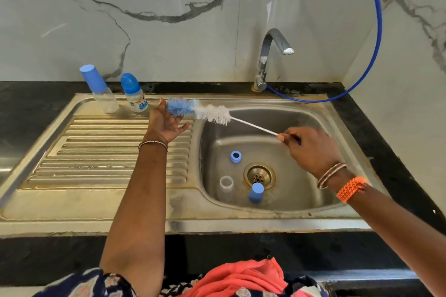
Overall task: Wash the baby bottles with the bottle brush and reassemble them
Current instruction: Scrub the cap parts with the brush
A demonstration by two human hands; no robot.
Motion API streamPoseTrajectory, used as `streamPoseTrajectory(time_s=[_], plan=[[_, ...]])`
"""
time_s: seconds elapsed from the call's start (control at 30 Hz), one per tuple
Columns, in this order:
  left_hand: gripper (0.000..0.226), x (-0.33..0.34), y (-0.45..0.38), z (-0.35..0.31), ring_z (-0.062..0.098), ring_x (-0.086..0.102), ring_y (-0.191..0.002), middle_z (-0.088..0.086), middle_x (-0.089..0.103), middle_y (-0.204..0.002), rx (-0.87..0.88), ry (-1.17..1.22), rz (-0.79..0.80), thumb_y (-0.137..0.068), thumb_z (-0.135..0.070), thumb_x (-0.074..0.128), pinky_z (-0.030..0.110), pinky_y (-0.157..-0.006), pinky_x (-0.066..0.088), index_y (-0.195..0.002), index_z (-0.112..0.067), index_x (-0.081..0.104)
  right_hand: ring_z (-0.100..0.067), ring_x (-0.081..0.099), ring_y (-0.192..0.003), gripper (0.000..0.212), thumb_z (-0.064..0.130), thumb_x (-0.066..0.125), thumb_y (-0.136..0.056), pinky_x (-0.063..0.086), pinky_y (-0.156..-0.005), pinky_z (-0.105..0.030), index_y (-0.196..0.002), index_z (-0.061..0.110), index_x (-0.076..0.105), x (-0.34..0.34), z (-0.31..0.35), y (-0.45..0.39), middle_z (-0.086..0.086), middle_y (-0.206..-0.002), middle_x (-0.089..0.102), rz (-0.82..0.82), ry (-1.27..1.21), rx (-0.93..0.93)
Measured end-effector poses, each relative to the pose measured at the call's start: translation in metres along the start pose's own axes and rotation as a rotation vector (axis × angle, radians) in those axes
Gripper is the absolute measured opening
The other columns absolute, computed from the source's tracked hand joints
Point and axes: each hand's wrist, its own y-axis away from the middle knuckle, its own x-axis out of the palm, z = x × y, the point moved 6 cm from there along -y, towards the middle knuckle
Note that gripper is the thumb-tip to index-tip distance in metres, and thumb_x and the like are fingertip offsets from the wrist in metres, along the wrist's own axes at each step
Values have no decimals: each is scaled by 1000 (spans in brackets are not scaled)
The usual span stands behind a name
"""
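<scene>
Right hand (311,149) pinches the thin white wire handle of the long bottle brush (212,114), fingers curled round its near end above the steel sink basin (301,190). Brush slants up and left across the basin's far-left corner; white bristle section in the middle, blue fluffy tip at the far-left end. Left hand (165,123) is raised palm up over the ribbed steel draining board (96,152), fingers wrapped loosely about the blue tip; how firmly it holds I cannot tell. In the basin: a small blue screw ring (235,157) lying left of the brass drain (259,175), a clear uncapped bottle body (225,188) at the near left, and a blue tapered cap (256,192) at the drain's near edge. On the far-left of the draining board stand two assembled bottles: a clear bottle with tall blue cap (99,89), and to its right a printed bottle with rounded blue cap (134,93). Chrome tap (268,55) is behind the basin, with a blue hose (376,31) looping to its right.
</scene>
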Motion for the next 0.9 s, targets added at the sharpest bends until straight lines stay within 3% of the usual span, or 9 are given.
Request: streamPoseTrajectory(time_s=[0.1, 0.23, 0.4, 0.47, 0.5, 0.6, 0.67, 0.77, 0.9], plan=[[47, -2, -2, -1, 20, 50, -120, 4, 55, -131, -25, -68, -82, -100, -49, 23, 45, -104, 30, -120, -21, 55, -21, 60, -54, 15, 30, 66, -85, 31, -45, -18, -81, 18, 74, -23, 17, 11, 1, -62, 65, -382, 165, -330], [49, -4, -6, 1, 24, 52, -117, 6, 55, -130, -64, -67, -181, -98, -48, 30, 46, -103, 29, -132, -17, 48, -24, 59, -59, 23, 28, 54, -91, 41, -50, -27, -87, 14, 72, -20, 21, 13, -2, -68, 66, -498, 342, -579], [48, 1, -5, -2, 23, 51, -119, 7, 54, -133, -87, -49, -152, -98, -47, 32, 45, -105, 28, -132, -17, 47, -24, 59, -59, 14, 22, 61, -84, 39, -51, -26, -81, 15, 72, -29, 24, 8, -1, -67, 66, -516, 263, -473], [42, 1, -5, -7, 24, 51, -119, 8, 54, -132, -37, -62, -73, -98, -47, 34, 44, -103, 31, -123, -17, 52, -22, 57, -56, 18, 25, 62, -86, 38, -48, -25, -73, 17, 72, -22, 16, -1, 0, -62, 63, -338, 114, -249], [39, 1, -4, -10, 24, 52, -117, 9, 55, -129, -7, -42, -25, -98, -45, 37, 44, -103, 33, -117, -16, 54, -21, 54, -54, 27, 27, 58, -90, 39, -47, -26, -69, 15, 70, -14, 6, -7, -1, -58, 61, -138, -29, -63], [38, 6, 0, -15, 24, 59, -111, 8, 65, -116, 39, 141, 131, -90, -39, 46, 40, -100, 43, -113, -10, 57, -8, 28, -33, 44, 29, 34, -100, 21, -35, -16, -62, 12, 48, 32, -12, 7, 4, -42, 36, 689, -619, 552], [38, 7, 0, -13, 23, 62, -108, 6, 68, -113, 65, 188, 156, -92, -38, 43, 38, -96, 46, -115, -11, 56, -4, 18, -31, 44, 31, 30, -102, 11, -34, -14, -64, 13, 44, 43, -14, 15, 7, -40, 28, 828, -820, 646], [39, -1, 0, -11, 22, 62, -107, 4, 67, -114, 98, 173, 98, -99, -39, 35, 38, -96, 46, -117, -12, 56, -4, 26, -32, 42, 36, 44, -98, 19, -33, -16, -69, 9, 56, 40, -10, 6, 4, -45, 39, 637, -742, 478], [33, -12, -3, -12, 25, 59, -113, 8, 63, -119, 85, 79, -14, -96, -32, 41, 38, -96, 46, -117, -12, 56, -1, 48, -53, 23, 32, 65, -87, 37, -49, -11, -76, 13, 71, 13, -8, -10, 6, -61, 60, 147, -245, 74]])
